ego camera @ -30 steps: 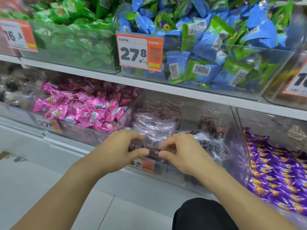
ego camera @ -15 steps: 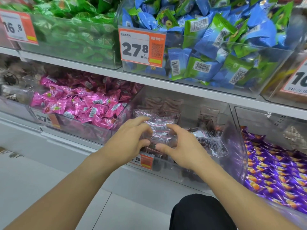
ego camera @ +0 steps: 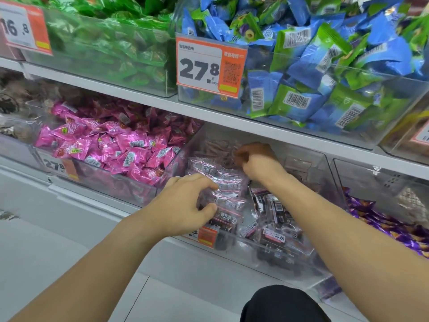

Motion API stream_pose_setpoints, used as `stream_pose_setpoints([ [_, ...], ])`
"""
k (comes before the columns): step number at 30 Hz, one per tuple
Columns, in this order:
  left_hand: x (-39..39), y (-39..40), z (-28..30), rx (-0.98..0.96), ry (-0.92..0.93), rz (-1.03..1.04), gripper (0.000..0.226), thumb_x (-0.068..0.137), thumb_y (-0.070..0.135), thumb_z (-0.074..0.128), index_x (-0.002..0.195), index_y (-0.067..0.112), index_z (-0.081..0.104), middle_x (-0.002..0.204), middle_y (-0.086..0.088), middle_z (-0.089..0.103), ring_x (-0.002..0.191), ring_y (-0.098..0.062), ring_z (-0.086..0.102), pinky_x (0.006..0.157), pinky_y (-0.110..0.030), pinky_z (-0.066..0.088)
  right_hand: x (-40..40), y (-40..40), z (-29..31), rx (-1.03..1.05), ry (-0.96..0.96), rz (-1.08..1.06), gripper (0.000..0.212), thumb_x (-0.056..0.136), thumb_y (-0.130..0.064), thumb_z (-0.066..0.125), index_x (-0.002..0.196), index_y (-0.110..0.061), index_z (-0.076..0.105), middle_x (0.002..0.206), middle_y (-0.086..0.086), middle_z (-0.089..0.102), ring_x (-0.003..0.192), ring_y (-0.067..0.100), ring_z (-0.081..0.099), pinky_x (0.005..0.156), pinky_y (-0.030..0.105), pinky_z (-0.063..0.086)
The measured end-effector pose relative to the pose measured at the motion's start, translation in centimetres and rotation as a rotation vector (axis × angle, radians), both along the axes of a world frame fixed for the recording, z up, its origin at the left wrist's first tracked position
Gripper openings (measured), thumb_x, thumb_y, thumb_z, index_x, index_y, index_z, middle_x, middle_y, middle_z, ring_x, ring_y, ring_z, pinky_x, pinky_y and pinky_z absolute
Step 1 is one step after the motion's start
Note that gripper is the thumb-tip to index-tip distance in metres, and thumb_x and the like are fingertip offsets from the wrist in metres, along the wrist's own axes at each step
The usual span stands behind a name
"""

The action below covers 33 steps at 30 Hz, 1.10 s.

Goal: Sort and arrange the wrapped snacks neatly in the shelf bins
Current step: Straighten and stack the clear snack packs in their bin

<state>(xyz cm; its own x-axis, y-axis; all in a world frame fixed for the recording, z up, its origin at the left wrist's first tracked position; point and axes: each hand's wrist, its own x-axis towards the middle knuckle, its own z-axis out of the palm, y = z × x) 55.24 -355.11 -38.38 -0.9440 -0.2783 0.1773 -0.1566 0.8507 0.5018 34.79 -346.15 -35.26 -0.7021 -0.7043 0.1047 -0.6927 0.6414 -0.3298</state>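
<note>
Many clear-wrapped snacks (ego camera: 218, 182) lie in the middle lower bin (ego camera: 290, 259). The left hand (ego camera: 185, 205) pinches the front of the stacked row; whether the curled right hand (ego camera: 255, 159), deeper inside, holds a packet, I cannot tell. They look light, crinkly and slippery, so holding by the sides seems better.

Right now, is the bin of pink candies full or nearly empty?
Fairly full: pink candies are heaped to the bin's front wall.

White shelf boards (ego camera: 148, 98) run across the middle of the frame; pale grey floor tiles (ego camera: 41, 256) fill the lower left, evenly lit.
</note>
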Motion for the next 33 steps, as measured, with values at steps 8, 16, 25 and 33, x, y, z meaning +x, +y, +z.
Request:
stream_pose_setpoints([
  [8, 0.1, -0.7, -0.3, 0.039, 0.028, -0.036, 0.056, 0.078, 0.063, 0.044, 0.127, 0.036, 0.056, 0.125, 0.021, 0.056, 0.117, -0.003, 0.050, 0.112, -0.037, 0.032, -2.0, 1.7, -0.5, -0.096, 0.059, 0.026, 0.026, 0.080, -0.020, 0.077, 0.103, -0.028, 0.068, 0.099, -0.004, 0.074, 0.094, 0.021, 0.068, 0.088, 0.033, 0.055],
  [16, 0.3, -0.4, 0.1, 0.042, 0.003, -0.028, 0.055, 0.080, 0.059, 0.046, 0.129, 0.036, 0.055, 0.128, 0.020, 0.055, 0.121, -0.004, 0.048, 0.112, -0.035, 0.030, -1.0, 2.8, 0.3, -0.084, 0.017, 0.013, 0.012, 0.088, -0.023, 0.069, 0.099, -0.022, 0.075, 0.101, 0.000, 0.074, 0.090, 0.019, 0.067, 0.083, 0.025, 0.051],
  [25, 0.2, 0.1, 0.4, -0.020, -0.027, 0.042, 0.061, 0.090, 0.051, 0.055, 0.146, 0.033, 0.036, 0.145, 0.015, 0.044, 0.134, -0.008, 0.035, 0.115, -0.030, 0.021, 3.0, 1.9, -2.4, 0.299, -0.134, 0.042, 0.088, 0.091, -0.077, 0.023, 0.159, -0.027, -0.002, 0.164, 0.012, -0.017, 0.148, 0.038, -0.023, 0.122, 0.050, 0.001],
  [33, 0.3, 0.0, -0.4, -0.133, -0.087, 0.048, 0.083, 0.080, 0.071, 0.027, 0.151, 0.028, 0.029, 0.162, 0.006, 0.019, 0.148, -0.007, 0.011, 0.119, -0.030, -0.002, 2.8, 1.1, -0.9, 0.406, 0.024, 0.050, 0.077, 0.098, -0.066, 0.020, 0.157, -0.016, 0.018, 0.164, 0.012, 0.014, 0.150, 0.038, 0.011, 0.120, 0.055, 0.014],
])
